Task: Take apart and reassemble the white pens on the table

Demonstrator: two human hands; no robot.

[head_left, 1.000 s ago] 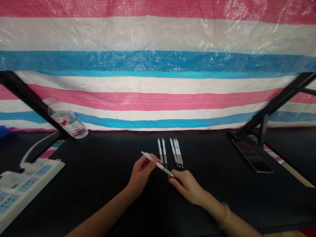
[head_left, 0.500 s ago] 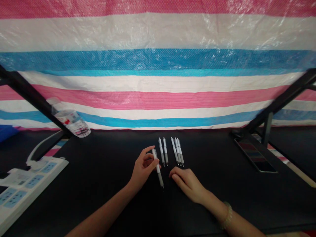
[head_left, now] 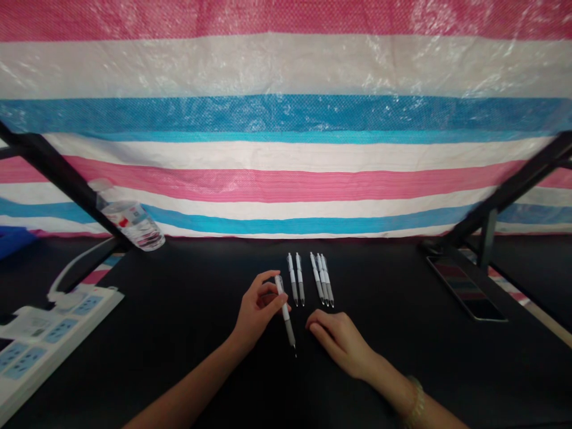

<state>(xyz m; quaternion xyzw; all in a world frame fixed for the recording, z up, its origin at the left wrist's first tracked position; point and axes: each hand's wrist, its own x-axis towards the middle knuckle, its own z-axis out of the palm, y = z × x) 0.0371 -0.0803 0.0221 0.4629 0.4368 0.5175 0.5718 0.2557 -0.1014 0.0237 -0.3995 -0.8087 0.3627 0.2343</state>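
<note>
My left hand (head_left: pixel 261 307) is closed on a white pen with a grey grip (head_left: pixel 289 331), its tip pointing down toward me. The thumb and curled fingers pinch the barrel while the index fingertip rests at the top end. Just beyond lie two similar pens (head_left: pixel 296 280) side by side on the black table (head_left: pixel 187 322). To their right is a close group of three more pens (head_left: pixel 323 280), tips toward me. Below that group my right hand (head_left: pixel 342 342) rests on the table with its fingers curled together; nothing shows in it.
A white power strip (head_left: pixel 67 333) with a plug and cable lies at the left. Behind it a clear plastic bottle (head_left: pixel 136 225) leans near a black frame bar (head_left: pixel 58 179). A phone (head_left: pixel 465 289) lies at the right, by another bar (head_left: pixel 504 190). Striped sheeting (head_left: pixel 286 155) hangs behind.
The whole view has shifted slightly, so things appear a little lower. My left hand still holds the pen in much the same pose, and my right hand stays resting.
</note>
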